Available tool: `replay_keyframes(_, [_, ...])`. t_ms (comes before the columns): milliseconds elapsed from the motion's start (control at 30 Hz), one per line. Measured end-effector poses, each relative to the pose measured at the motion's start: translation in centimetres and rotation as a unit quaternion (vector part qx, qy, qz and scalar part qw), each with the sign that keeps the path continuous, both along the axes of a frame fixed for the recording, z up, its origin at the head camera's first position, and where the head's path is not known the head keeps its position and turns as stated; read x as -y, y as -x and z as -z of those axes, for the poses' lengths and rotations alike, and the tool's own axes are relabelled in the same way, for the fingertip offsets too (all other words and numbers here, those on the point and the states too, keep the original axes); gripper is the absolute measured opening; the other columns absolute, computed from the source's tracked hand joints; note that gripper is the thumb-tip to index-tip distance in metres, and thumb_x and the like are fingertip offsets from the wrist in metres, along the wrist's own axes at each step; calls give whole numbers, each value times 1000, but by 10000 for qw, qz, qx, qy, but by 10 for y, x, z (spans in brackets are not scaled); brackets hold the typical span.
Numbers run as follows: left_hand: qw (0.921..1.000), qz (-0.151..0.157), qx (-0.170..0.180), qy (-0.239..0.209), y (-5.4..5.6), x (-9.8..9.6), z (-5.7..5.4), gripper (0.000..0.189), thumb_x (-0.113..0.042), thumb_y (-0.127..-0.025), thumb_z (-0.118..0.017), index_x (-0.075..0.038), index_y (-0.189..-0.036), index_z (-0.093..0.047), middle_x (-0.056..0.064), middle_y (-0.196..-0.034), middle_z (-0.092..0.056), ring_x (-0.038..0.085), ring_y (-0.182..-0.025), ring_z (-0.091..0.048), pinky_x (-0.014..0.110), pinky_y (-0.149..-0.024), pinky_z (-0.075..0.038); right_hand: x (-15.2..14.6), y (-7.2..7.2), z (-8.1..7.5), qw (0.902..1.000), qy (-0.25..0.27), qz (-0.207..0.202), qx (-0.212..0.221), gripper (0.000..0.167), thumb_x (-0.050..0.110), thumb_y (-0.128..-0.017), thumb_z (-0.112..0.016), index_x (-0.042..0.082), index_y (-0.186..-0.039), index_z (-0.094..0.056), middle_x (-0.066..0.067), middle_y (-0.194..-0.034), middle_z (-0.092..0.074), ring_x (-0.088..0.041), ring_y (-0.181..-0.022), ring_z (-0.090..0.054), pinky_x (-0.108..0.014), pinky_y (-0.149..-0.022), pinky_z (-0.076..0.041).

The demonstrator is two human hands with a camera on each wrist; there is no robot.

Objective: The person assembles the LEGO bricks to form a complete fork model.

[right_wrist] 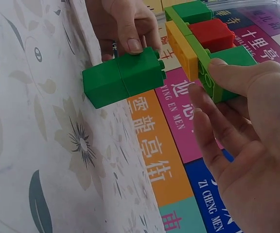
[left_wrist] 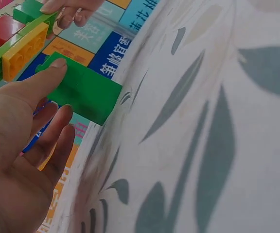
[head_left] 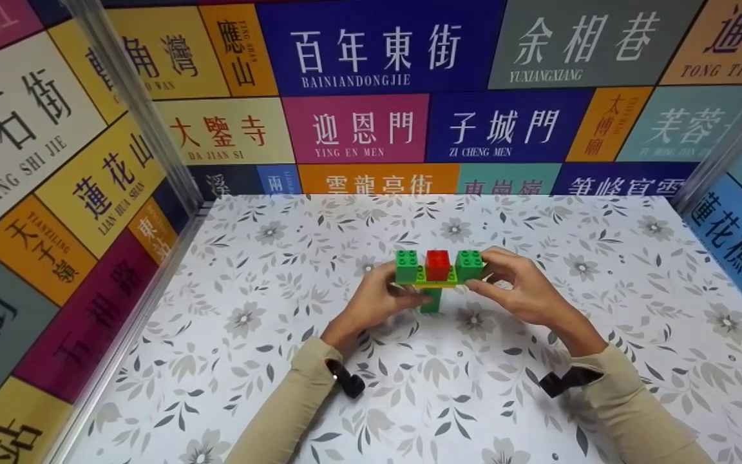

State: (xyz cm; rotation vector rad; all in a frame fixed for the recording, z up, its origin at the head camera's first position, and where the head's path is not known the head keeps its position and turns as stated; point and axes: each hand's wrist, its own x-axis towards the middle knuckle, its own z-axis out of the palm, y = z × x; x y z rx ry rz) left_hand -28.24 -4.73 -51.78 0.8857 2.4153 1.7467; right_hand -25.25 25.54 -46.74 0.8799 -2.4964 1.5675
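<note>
My left hand (head_left: 374,296) pinches a column of two stacked green bricks (left_wrist: 84,90), its lower end at or near the tabletop. Just above, my right hand (head_left: 525,287) grips the right end of a toy-brick assembly between thumb and fingers. That assembly has a lime-green plate (right_wrist: 208,73) bearing a red brick (head_left: 437,265) in the middle, a left green brick (head_left: 407,265) and a right green brick (head_left: 469,265). Under the plate sits a yellow-orange brick (left_wrist: 26,51). Both wrist views show a small gap between this brick and the column's studs.
A white tabletop (head_left: 255,374) with a grey leaf and flower pattern lies beneath the hands. Panels of coloured street-name signs (head_left: 358,129) stand behind it and along both sides. Each sleeve cuff has a dark wrist camera, the left camera (head_left: 347,380) and the right camera (head_left: 564,381).
</note>
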Motion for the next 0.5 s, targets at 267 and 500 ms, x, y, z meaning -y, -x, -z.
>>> replay_keyframes(267, [9999, -123, 12, -117, -2, 15, -17, 51, -31, -85, -95, -19, -130, -73, 0, -117, -79, 30, -107, -77, 42, -94, -66, -1, 0, 2, 10000, 32, 29, -77, 28, 12, -99, -80, 14, -127, -76, -5, -116, -71, -21, -99, -75, -26, -90, -64])
replay_keyframes(500, [9997, -156, 12, -187, -4, 29, -25, 49, -33, -87, -93, -21, -130, -74, -2, -119, -78, 19, -104, -76, 38, -95, -65, 0, 0, 0, 9999, 85, 61, -66, 29, 11, -99, -80, 12, -127, -75, -6, -116, -71, -20, -99, -74, -25, -90, -64])
